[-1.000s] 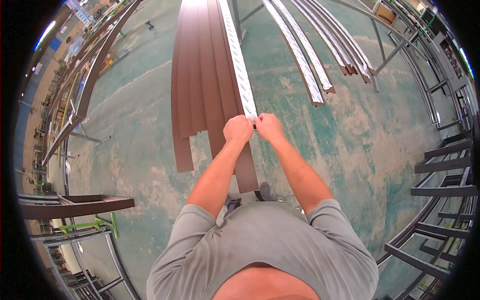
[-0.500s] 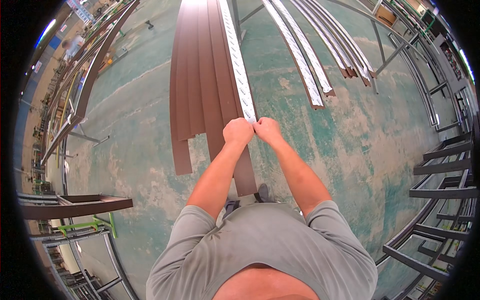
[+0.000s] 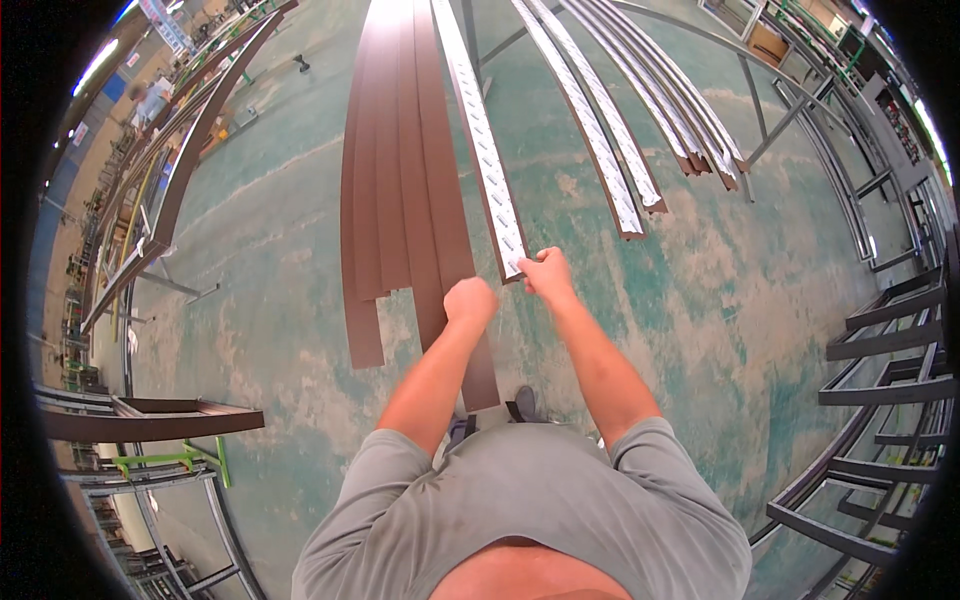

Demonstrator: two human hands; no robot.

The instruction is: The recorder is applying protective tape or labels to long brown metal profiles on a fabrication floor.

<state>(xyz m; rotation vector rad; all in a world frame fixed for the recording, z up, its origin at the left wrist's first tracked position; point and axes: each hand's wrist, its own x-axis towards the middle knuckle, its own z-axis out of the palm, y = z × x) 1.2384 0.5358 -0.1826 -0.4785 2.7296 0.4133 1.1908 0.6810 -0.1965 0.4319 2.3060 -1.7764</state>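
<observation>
A long brown profile with white patterned film [image 3: 482,150] along its face runs away from me, its near end beside my right hand. My right hand [image 3: 548,276] is closed, thumb and fingers pinching the corner of that end. To its left lie several long plain brown profiles [image 3: 400,180] side by side, their near ends uneven. My left hand [image 3: 470,303] is a closed fist over the right edge of these plain profiles. Its fingertips are hidden, so what it grips cannot be made out. A narrow wedge of floor shows between the film-covered profile and the plain ones.
More film-covered profiles [image 3: 595,130] lie ahead to the right on a metal rack [image 3: 752,95]. Dark frames [image 3: 850,480] are stacked at the right. A brown frame [image 3: 160,424] stands at the left near a green support [image 3: 221,462]. A person [image 3: 150,102] is far left.
The film-covered profile's near end has moved right and toward me, away from the plain profiles, with my right hand on it. My left hand has parted from my right and come nearer my body.
</observation>
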